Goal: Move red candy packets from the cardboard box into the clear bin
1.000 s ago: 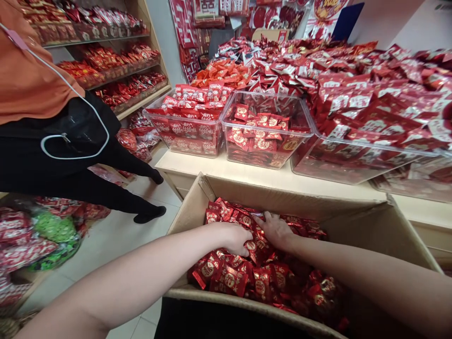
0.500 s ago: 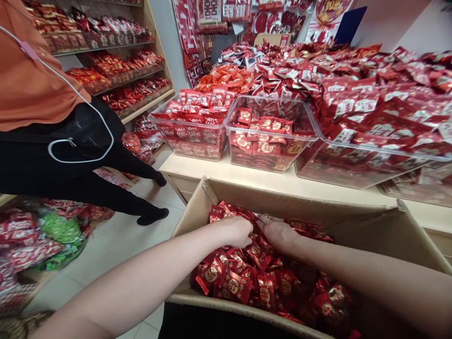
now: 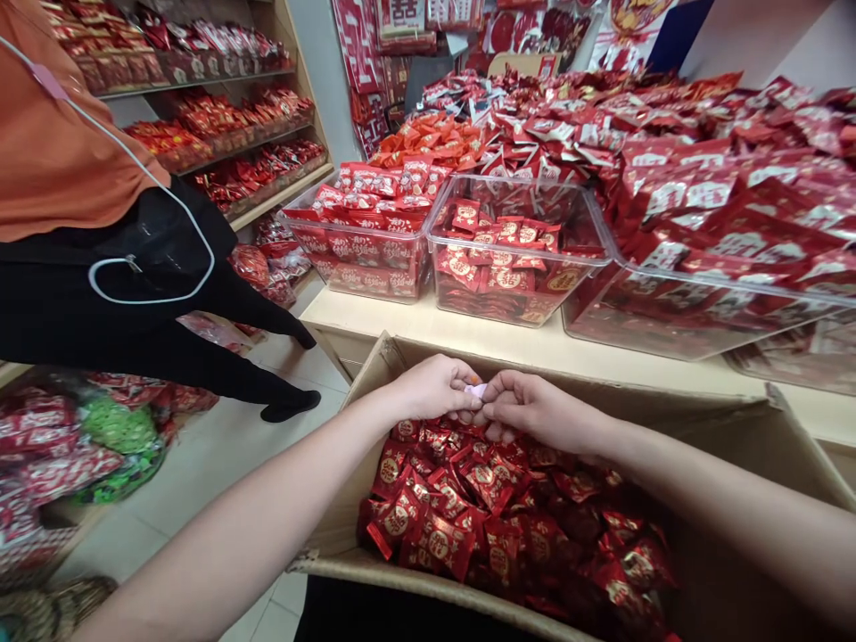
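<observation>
Between my two hands is a small pale lilac-white piece (image 3: 476,390), perhaps a wrapped sweet; its kind is not clear. My left hand (image 3: 438,386) pinches its left end, and a speck of orange shows near those fingers. My right hand (image 3: 525,406) closes on the other end with thumb and curled fingers. Both hands are over the far left part of an open cardboard box (image 3: 709,415). Below them, red packets (image 3: 491,477) with gold print fill much of the box in a loose heap.
Behind the box, a pale wooden counter (image 3: 407,316) bears clear plastic bins (image 3: 518,259) of red packets. At left stands a person in an orange top (image 3: 94,134), beside stocked shelves (image 3: 201,85). Bags of goods (image 3: 113,428) lie low at the left.
Both hands have risen from among the red packets and come together. The pale piece now shows clearly between their fingers.
</observation>
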The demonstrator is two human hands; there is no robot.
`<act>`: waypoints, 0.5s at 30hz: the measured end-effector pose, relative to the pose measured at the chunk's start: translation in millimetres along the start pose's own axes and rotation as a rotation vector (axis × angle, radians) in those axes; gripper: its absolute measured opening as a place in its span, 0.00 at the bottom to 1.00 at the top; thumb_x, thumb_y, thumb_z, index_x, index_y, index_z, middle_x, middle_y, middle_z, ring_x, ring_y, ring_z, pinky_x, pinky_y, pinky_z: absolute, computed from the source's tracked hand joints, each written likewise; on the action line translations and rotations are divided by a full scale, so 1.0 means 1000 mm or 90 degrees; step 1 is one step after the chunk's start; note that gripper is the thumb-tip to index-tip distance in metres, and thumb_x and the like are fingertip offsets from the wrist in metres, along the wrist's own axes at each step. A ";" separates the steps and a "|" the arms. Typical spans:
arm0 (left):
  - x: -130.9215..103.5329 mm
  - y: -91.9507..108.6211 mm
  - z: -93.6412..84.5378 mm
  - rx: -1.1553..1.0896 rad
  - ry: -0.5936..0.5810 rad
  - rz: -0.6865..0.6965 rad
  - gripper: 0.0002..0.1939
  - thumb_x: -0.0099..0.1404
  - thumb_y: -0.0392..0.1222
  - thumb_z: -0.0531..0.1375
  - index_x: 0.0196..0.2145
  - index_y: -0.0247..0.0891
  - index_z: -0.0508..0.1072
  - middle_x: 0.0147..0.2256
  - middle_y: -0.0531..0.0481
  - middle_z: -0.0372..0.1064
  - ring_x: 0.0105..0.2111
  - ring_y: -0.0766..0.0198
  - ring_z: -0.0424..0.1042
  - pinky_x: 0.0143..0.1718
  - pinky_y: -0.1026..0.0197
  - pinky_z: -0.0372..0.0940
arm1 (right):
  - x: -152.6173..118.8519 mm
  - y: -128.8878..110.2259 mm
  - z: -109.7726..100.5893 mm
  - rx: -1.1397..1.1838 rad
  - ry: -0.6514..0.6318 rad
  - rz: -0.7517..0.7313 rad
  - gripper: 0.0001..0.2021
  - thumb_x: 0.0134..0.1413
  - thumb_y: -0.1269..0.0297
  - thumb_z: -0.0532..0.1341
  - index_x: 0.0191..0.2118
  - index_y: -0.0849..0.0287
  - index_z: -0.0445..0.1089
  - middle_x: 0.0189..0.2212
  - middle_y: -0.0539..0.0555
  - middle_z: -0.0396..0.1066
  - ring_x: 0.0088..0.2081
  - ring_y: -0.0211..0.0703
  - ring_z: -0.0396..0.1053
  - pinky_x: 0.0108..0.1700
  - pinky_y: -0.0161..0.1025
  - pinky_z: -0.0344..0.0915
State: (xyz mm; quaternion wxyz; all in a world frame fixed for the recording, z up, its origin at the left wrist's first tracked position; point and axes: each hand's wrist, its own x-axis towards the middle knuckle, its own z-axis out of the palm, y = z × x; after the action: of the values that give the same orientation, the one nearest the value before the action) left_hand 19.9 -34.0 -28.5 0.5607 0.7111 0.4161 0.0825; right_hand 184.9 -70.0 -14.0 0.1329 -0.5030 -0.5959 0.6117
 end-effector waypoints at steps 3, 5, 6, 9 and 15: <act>0.001 0.000 0.002 -0.035 0.006 -0.011 0.12 0.52 0.40 0.58 0.34 0.31 0.65 0.25 0.50 0.69 0.23 0.69 0.68 0.24 0.66 0.63 | -0.002 0.002 0.005 -0.224 0.098 0.013 0.10 0.51 0.58 0.53 0.33 0.61 0.57 0.25 0.54 0.71 0.24 0.36 0.67 0.24 0.31 0.59; 0.001 0.002 0.003 -0.044 0.004 -0.017 0.09 0.52 0.37 0.58 0.32 0.31 0.65 0.23 0.50 0.68 0.22 0.69 0.68 0.23 0.67 0.62 | -0.004 0.004 0.005 -0.433 0.181 -0.004 0.12 0.49 0.57 0.54 0.35 0.61 0.59 0.24 0.55 0.70 0.26 0.40 0.67 0.24 0.32 0.56; 0.001 0.004 0.004 -0.044 0.003 -0.016 0.09 0.52 0.37 0.58 0.32 0.31 0.64 0.23 0.51 0.68 0.22 0.69 0.68 0.23 0.67 0.62 | -0.004 0.004 0.003 -0.507 0.201 -0.022 0.13 0.49 0.57 0.54 0.36 0.62 0.60 0.25 0.55 0.70 0.26 0.41 0.67 0.25 0.32 0.55; 0.002 0.005 0.005 -0.028 -0.002 0.001 0.11 0.53 0.37 0.58 0.33 0.32 0.63 0.24 0.51 0.69 0.23 0.69 0.69 0.24 0.67 0.62 | -0.005 0.001 -0.006 -0.589 0.173 -0.100 0.11 0.53 0.60 0.49 0.36 0.60 0.63 0.26 0.54 0.70 0.28 0.40 0.67 0.27 0.32 0.56; 0.010 -0.012 0.016 0.304 0.051 0.089 0.15 0.57 0.40 0.53 0.43 0.35 0.63 0.40 0.44 0.67 0.40 0.60 0.67 0.42 0.57 0.60 | -0.014 -0.012 -0.022 -0.778 0.054 0.007 0.12 0.49 0.70 0.50 0.29 0.59 0.71 0.27 0.56 0.72 0.30 0.44 0.69 0.29 0.35 0.60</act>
State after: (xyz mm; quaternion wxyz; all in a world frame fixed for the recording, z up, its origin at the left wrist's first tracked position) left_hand 29.1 -38.5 -47.8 0.3525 0.8466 0.3959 0.0483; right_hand 203.0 -64.6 8.0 -0.1593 -0.5153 -0.8305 0.1390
